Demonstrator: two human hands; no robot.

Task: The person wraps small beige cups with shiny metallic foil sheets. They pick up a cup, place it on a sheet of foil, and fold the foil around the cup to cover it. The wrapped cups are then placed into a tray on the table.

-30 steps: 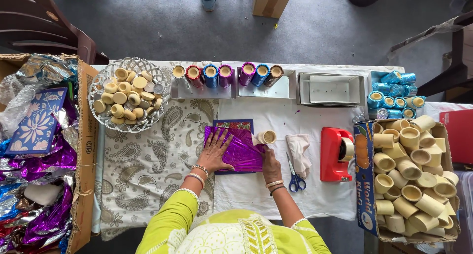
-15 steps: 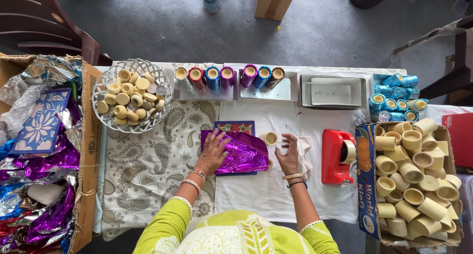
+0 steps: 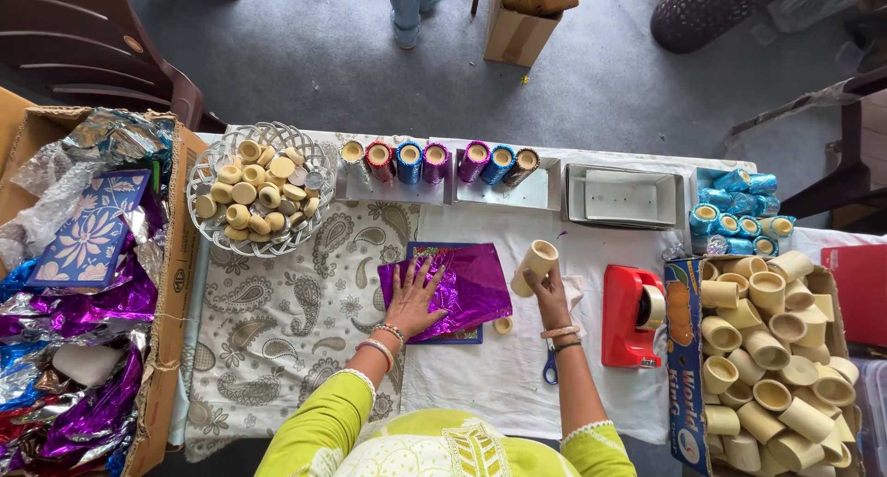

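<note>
Overhead view of a work table draped in a white cloth [image 3: 517,385] with a grey paisley panel. The left hand [image 3: 413,299] lies flat, fingers spread, pressing on a crinkled sheet of purple metallic foil [image 3: 467,287], which rests on a dark blue square board [image 3: 443,334] near the table's middle. The right hand [image 3: 552,287] is closed around a plain cream cardboard tube [image 3: 535,266], held tilted just right of the foil and above the cloth. A small cream round cap [image 3: 503,325] sits on the cloth beside the foil's lower right corner. Blue-handled scissors [image 3: 551,366] lie partly hidden beneath the right wrist. A red tape dispenser [image 3: 633,315] stands to the right, and beyond it an open carton [image 3: 679,348] holds many bare cream tubes [image 3: 771,348]. Along the far edge, foil-wrapped tubes [image 3: 434,161] stand in grey trays [image 3: 624,195], with blue-wrapped tubes [image 3: 735,223] heaped at the far right. A white wire basket [image 3: 208,227] of cream caps sits at the far left, next to a cardboard box of loose foil sheets [image 3: 83,348].
</note>
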